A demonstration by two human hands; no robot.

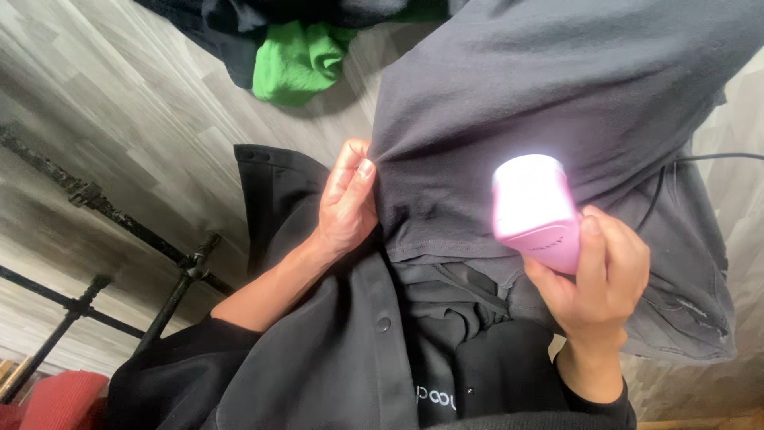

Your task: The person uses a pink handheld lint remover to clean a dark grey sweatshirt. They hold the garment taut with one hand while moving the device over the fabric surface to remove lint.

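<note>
across my lap, my left hand pinches the dark grey cotton garment taut at nine o'clock so my right hand, gripping the pink plastic handheld device, meets flat fabric.

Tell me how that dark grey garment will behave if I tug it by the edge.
The dark grey garment is probably floppy: it creases and bunches where the left hand pinches its edge. It looks thin and light, so it should stretch taut rather than hold shape. Under the pink handheld device in the right hand, it may ripple.
</note>
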